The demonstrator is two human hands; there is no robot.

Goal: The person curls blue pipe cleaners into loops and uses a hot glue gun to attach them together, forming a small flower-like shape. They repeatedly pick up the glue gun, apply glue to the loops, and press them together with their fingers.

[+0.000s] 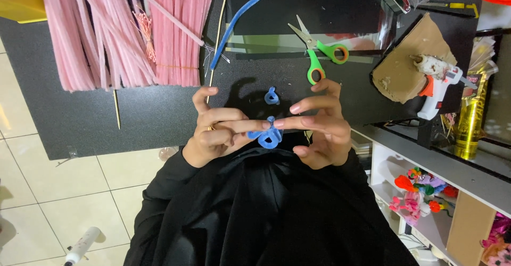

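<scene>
Both hands pinch one looped blue pipe cleaner piece (268, 136) over the black table's (80, 122) near edge: left hand (213, 133) grips with thumb and forefinger, right hand (319, 125) nips the top, other fingers fanned. Its folds are partly hidden behind fingertips. A small blue loop (272, 96) lies just beyond on bare table. Green scissors (319, 56) further in; glue gun (439, 85) on cardboard (399, 69) at the right edge; pink pipe cleaners (133, 26) cut off at the top.

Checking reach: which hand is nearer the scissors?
Right. The right hand sits just below the scissors; the left hand lies farther to their lower left.
</scene>
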